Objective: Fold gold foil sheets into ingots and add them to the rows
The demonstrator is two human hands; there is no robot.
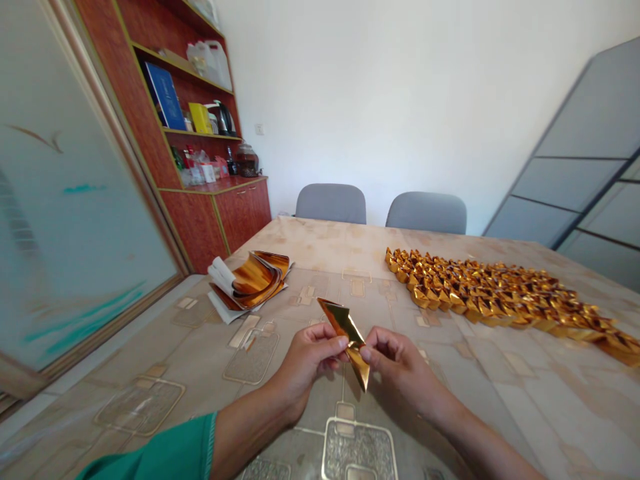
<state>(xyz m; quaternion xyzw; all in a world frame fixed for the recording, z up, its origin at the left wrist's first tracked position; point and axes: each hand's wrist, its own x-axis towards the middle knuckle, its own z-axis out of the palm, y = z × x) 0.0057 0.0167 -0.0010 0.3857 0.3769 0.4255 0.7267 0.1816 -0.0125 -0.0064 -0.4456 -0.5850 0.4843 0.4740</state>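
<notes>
Between my two hands, above the table, is a folded piece of gold foil paper (345,321) with pointed ends, one aimed up and left, the other down. My left hand (320,350) pinches its left edge near the middle, thumb on top. From the other side my right hand (393,353) grips it between thumb and curled fingers. Beyond my left hand lies a stack of loose gold foil sheets (257,277) with white backing, curled over on itself. To the right stand rows of many folded gold foil pieces (480,287), packed close together.
A patterned cover lies over the table (210,393). Two grey chairs (330,203) stand at its far edge. On the left are a frosted glass panel (75,200) and a red-brown shelf unit (230,213) with bottles, boxes and a kettle. Grey panels (575,147) lean at the right.
</notes>
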